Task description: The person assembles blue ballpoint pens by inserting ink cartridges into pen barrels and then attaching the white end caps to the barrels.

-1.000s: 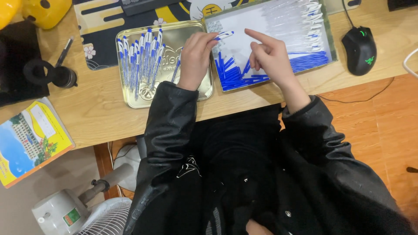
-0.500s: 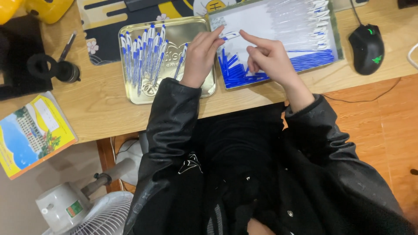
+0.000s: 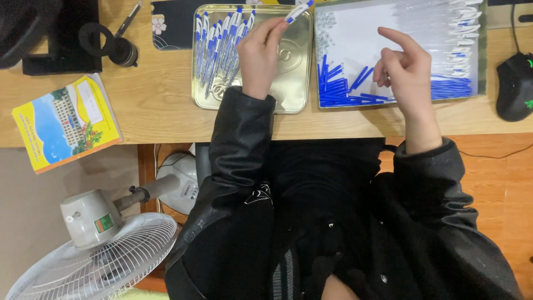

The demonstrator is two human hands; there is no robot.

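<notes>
One white pen with blue trim (image 3: 297, 11) was pinched between the thumb and fingertips of the left hand (image 3: 261, 53), held tilted above the far right corner of the gold metal tray (image 3: 288, 94). The pen looked slim, its barrel white with a blue band and blue tip, and its far end ran off the upper edge of the view. It matched the finished pens (image 3: 222, 39) lying side by side in the left half of the tray, all pointing roughly away from the person.

To the right, the right hand (image 3: 405, 72) hovered over the white sheet (image 3: 355, 33), index finger stretched out and the other fingers loosely curled; whether it gripped anything small could not be told. Beneath it lay a heap of short blue pen parts (image 3: 344, 91) along the near edge of the sheet, and a row of clear pen barrels (image 3: 438, 28) fanned across the far right.

Farther off, a black computer mouse (image 3: 513, 89) sat at the right, a yellow booklet (image 3: 65, 128) at the left edge of the wooden desk (image 3: 155, 111), and a white fan (image 3: 94, 244) stood below on the floor.
</notes>
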